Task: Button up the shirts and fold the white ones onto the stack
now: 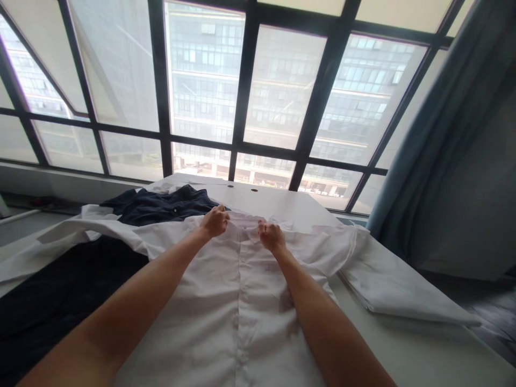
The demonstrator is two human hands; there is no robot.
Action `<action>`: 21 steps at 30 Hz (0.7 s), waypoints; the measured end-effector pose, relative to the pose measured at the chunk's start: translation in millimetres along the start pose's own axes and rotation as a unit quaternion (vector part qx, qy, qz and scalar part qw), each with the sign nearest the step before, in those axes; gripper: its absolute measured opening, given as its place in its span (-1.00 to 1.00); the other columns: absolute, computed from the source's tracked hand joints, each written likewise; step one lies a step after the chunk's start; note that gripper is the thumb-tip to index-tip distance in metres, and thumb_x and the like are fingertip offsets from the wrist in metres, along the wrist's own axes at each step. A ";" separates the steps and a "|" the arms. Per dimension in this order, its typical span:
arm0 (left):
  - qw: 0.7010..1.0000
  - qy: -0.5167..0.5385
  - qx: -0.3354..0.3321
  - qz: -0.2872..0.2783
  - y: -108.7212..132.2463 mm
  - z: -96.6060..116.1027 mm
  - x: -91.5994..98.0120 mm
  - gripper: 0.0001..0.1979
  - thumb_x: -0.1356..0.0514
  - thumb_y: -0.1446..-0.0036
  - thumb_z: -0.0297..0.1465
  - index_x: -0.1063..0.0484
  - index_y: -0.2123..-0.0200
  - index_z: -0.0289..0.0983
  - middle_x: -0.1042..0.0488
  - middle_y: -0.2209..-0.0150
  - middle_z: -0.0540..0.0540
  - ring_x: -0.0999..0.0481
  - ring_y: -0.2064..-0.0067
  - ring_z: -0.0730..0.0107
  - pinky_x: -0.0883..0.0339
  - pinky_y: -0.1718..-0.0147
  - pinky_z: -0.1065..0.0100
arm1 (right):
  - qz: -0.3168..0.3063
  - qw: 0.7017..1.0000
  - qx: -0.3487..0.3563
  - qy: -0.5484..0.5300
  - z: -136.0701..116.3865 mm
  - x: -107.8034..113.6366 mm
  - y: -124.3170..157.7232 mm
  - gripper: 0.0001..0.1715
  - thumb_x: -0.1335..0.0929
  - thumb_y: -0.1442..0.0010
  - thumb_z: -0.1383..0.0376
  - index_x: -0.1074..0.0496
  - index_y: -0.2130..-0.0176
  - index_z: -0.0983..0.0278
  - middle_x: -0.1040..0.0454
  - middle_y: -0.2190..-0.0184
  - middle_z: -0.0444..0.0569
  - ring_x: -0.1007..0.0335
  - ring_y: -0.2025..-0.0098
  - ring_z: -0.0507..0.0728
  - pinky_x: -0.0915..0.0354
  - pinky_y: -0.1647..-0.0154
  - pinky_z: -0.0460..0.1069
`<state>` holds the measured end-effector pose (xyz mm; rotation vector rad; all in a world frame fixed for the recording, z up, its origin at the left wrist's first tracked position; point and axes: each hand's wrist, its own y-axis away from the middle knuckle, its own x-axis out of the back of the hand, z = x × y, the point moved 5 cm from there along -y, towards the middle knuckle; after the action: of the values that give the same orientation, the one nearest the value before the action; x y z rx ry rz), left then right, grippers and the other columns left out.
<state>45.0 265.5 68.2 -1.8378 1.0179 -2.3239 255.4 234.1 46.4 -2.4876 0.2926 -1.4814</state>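
A white button-front shirt [213,301] lies spread on a white table [278,200], its collar end toward the window and its button line running down the middle. My left hand [216,221] is closed on the left side of the collar. On the collar's right side, my right hand [271,234] grips the fabric with curled fingers. A short gap of collar shows between the two hands. Both forearms reach over the shirt front and cover parts of it.
Dark navy garments [161,207] lie to the left, partly beneath a white sleeve. Folded white cloth [387,279] rests on the table's right side. Behind stand black-framed windows, with a blue-grey curtain [427,140] at the right.
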 end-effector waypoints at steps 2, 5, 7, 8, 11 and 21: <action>0.999 0.039 0.003 0.008 14.7 -1.7 4.3 -0.77 -0.14 -0.13 -0.42 -0.60 0.28 -0.32 -0.49 0.18 -0.18 -0.51 0.16 0.26 -0.37 0.09 0.34 | 0.002 0.999 -0.040 0.034 4.8 0.9 0.5 -0.43 -0.14 -0.38 0.07 -0.58 0.27 0.32 -0.57 0.22 0.28 -0.51 0.09 0.32 -0.31 0.07 0.12; 0.996 0.074 0.055 -0.012 32.3 -7.7 0.5 -0.64 -0.06 -0.24 -0.30 -0.55 0.47 -0.31 -0.51 0.36 -0.16 -0.51 0.32 0.28 -0.35 0.20 0.33 | 0.014 0.996 -0.065 0.064 9.1 -1.6 0.7 -0.59 -0.28 -0.27 0.10 -0.54 0.14 0.33 -0.57 0.18 0.27 -0.51 0.08 0.32 -0.33 0.10 0.09; 0.990 0.092 0.103 -0.012 39.3 -12.2 -4.6 -0.66 -0.07 -0.27 -0.26 -0.56 0.38 -0.32 -0.52 0.43 -0.15 -0.52 0.33 0.26 -0.33 0.23 0.32 | 0.046 0.995 -0.062 0.069 11.2 -2.8 0.0 -0.50 -0.34 -0.18 0.18 -0.43 -0.07 0.35 -0.52 0.05 0.25 -0.48 0.03 0.30 -0.33 0.07 0.06; 0.987 0.103 0.122 -0.006 41.3 -13.9 -7.1 -0.71 -0.12 -0.25 -0.26 -0.56 0.26 -0.33 -0.53 0.43 -0.14 -0.53 0.31 0.24 -0.32 0.23 0.33 | 0.064 0.994 -0.053 0.066 12.0 -3.4 -0.7 -0.38 -0.36 -0.14 0.23 -0.33 -0.17 0.36 -0.47 -0.03 0.24 -0.46 -0.01 0.28 -0.32 0.05 0.05; 0.982 0.130 0.139 0.013 42.6 -14.5 -13.2 -0.64 -0.26 -0.15 -0.33 -0.48 0.00 -0.33 -0.55 0.36 -0.13 -0.54 0.26 0.22 -0.32 0.20 0.34 | 0.079 0.995 -0.005 0.058 14.3 -8.0 -4.9 -0.22 -0.37 -0.02 0.39 -0.26 -0.24 0.38 -0.39 -0.12 0.23 -0.38 -0.09 0.26 -0.27 -0.04 0.00; 0.951 0.236 0.185 0.068 37.2 -23.7 -17.7 -0.85 -0.21 -0.17 -0.36 -0.54 0.31 -0.31 -0.52 0.29 -0.16 -0.51 0.28 0.27 -0.34 0.27 0.33 | 0.089 0.990 0.057 -0.093 23.7 -6.3 -21.1 -0.59 -0.35 -0.14 0.06 -0.54 0.20 0.31 -0.50 0.23 0.07 -0.40 0.25 0.13 -0.28 0.15 -0.03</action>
<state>15.9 254.3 32.3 -1.0727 0.6328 -2.6947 274.4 258.3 36.4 -2.4152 0.3740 -1.1555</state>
